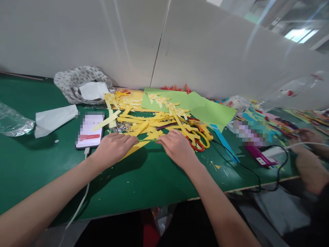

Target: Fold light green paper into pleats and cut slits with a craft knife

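A thin green strip [147, 140] is stretched level between my two hands, just above the green table [154, 185]. My left hand [115, 147] is closed with its fingers pinching the strip's left end. At the other end my right hand [174, 147] pinches it in the same way. Behind them lies a heap of yellow paper strips [145, 127], some woven into checked, jagged pieces [163, 100]. Scissors with red and yellow handles [204, 140] lie past my right hand. A yellow-handled tool [205, 131] with a black cord rests beside them.
A phone [89, 132] on a white cable lies left of my left hand. Green paper sheets [213, 111] lean near the grey partition [102, 41]. A blue strip [226, 144] and a purple power strip [259, 156] lie right. Another person's hand [308, 157] shows far right.
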